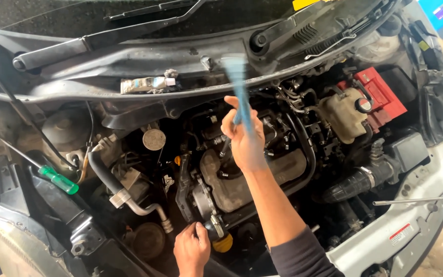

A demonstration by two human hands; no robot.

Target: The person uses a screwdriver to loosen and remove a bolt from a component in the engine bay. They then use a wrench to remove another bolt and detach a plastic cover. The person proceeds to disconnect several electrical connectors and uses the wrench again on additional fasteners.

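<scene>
Here the right hand (244, 136) is raised over the middle of the engine bay, fingers curled shut around the lower end of a long blue tool (239, 90), which stands up from the fist toward the cowl panel (129, 72) at the bay's far edge. The tool is blurred along its upper length (so its exact shape cannot be told), but it looks slim and light, probably plastic-handled and stiff enough to hold by one end. A grip low on the shaft, as here, seems to give the most control; any oil on it would make it slippery.

The left hand (192, 249) is down at the near edge of the bay, fingers bunched and pressed onto a dark part just beside the yellow oil cap (223, 243). Whether it pinches something or only rests there cannot be told. What it touches looks like fixed metal, hard and likely greasy.

Under the right hand lies the engine cover (242, 182), grey and rigid. Further out, a green-handled screwdriver (57, 179) lies toward the bay's left side, well apart from both hands, and a squeezed tube (147, 83) rests on the cowl ledge. Toward the far right corner stand a pale coolant tank (342, 115) and a battery with a red cover (385, 95).
</scene>
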